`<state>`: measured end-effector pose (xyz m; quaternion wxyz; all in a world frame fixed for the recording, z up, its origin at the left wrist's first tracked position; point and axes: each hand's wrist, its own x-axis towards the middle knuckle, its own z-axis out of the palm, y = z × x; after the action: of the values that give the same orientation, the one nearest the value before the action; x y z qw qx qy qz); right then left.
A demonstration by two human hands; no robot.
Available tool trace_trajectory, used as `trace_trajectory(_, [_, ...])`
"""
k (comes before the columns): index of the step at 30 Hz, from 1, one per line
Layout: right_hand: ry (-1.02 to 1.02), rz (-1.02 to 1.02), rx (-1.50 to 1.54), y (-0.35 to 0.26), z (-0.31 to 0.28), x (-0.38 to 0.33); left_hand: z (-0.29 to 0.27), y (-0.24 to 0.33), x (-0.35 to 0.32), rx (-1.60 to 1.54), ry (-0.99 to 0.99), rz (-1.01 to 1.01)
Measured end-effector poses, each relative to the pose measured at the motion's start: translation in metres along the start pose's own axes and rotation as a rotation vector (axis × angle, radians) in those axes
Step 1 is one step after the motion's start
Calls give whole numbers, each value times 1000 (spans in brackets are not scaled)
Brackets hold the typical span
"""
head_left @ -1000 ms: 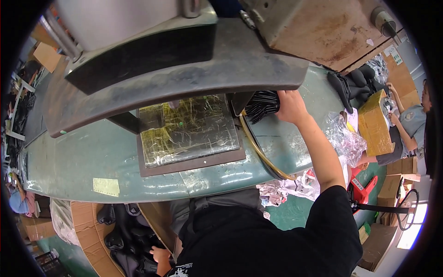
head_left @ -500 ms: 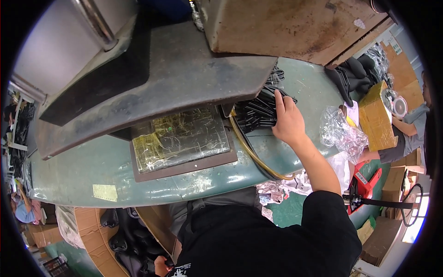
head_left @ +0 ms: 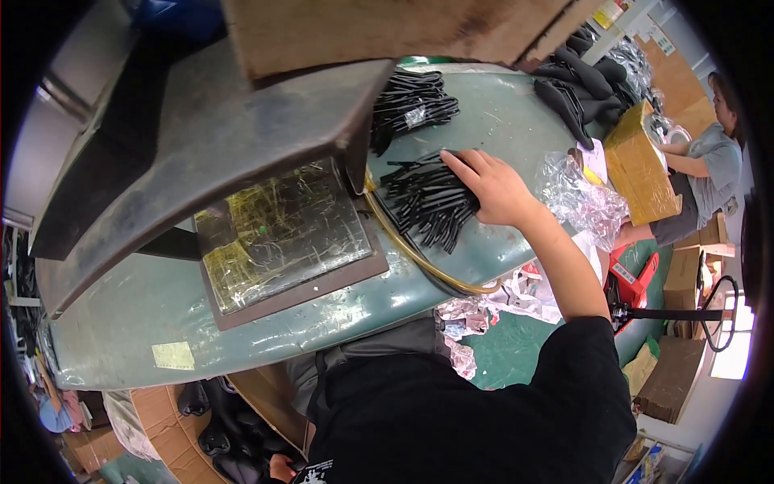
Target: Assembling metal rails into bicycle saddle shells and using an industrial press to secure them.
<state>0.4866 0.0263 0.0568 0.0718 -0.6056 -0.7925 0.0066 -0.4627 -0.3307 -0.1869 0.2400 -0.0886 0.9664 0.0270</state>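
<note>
My right hand [head_left: 501, 192] is at the right end of a fanned pile of thin black strips [head_left: 427, 198] on the green table. Its fingers close over that end, and the pile hides the fingertips. Behind this pile lies a second bundle of black strips [head_left: 411, 105], with a clear wrapping around part of it. Only a small part of my left hand [head_left: 280, 468] shows at the lower edge, beside a cardboard box [head_left: 165, 411] of glossy black moulded pieces [head_left: 226, 436]. What its fingers do cannot be made out.
A heavy dark machine arm [head_left: 234, 145] overhangs a plate wrapped in yellowed tape [head_left: 282, 242]. A yellowish hose [head_left: 419, 262] curves past the table edge. Crumpled clear plastic [head_left: 576, 198] lies at the right. Beyond it, a person [head_left: 697, 165] works at a taped carton [head_left: 641, 169].
My view has shifted, bringing more of the bundle behind the machine into sight. The black strips under my right hand are now more spread, with their ends toward me. My left hand stays low.
</note>
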Motion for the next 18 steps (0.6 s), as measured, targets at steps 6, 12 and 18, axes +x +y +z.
trace_trajectory(6, [101,40,-90,-3,10,-12,-148,10,8,-48,-211,451])
trace_trajectory(12, [192,71,28,-22,4,-38,-237,72,-36,-100,-421,879])
trace_trajectory(18, [179,220,70,-11,-13,-45,-231,185,-188,-153,-651,1307])
